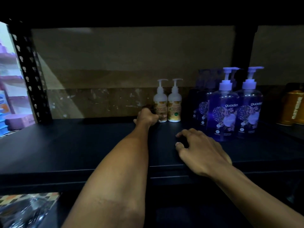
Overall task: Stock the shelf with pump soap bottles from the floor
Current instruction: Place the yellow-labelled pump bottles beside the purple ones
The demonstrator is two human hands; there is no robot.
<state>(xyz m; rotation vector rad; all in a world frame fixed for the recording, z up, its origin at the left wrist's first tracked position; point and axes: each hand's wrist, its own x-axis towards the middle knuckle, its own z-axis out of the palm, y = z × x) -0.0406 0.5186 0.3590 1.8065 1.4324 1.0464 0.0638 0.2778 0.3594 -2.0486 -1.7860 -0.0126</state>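
Observation:
Two white pump bottles stand side by side at the back of the dark shelf (82, 145). My left hand (146, 116) reaches deep in and grips the lower part of the left white bottle (160, 99), fingers curled round its base. The right white bottle (174, 102) touches it. Several taller purple pump bottles (222, 112) stand in a group to the right. My right hand (200, 148) rests near the shelf's front edge with fingers spread and fingertips on the board, holding nothing.
Gold cans (291, 107) stand at the far right. A black perforated upright (28, 71) bounds the shelf on the left. The shelf above hangs low overhead. Shiny plastic wrap (28, 209) lies below at the bottom left.

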